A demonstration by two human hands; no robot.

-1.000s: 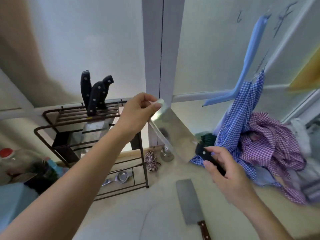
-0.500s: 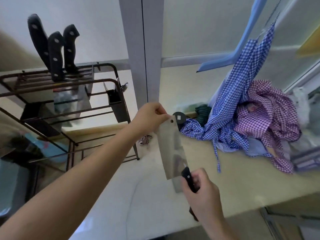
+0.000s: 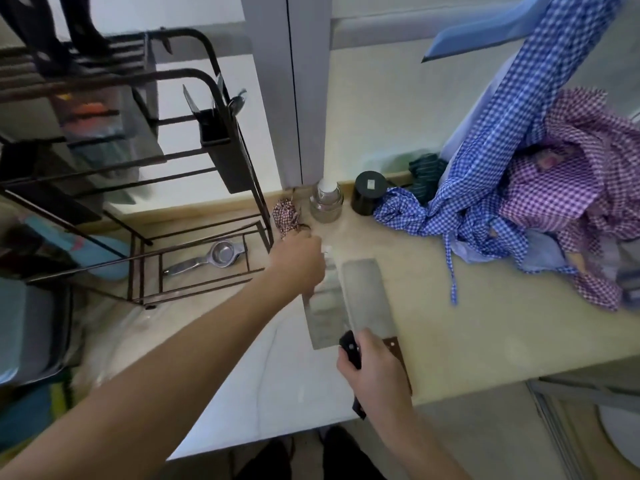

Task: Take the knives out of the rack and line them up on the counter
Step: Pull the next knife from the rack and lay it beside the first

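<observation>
A black-handled cleaver lies low over the counter, blade pointing away from me. My right hand grips its black handle, and my left hand pinches the far end of its blade. Right beside it, a second cleaver with a brown wooden handle lies flat on the counter, parallel to the first. The dark wire knife rack stands at the left; two black knife handles stick up from its top, blurred.
A glass jar and a black jar stand by the wall. Blue and purple checked cloths pile up at the right. A metal strainer lies under the rack. The counter's front edge runs just below my right hand.
Both hands have brought the black-handled cleaver down from mid-air to the counter, next to the wooden-handled cleaver. The view has tilted downward.
</observation>
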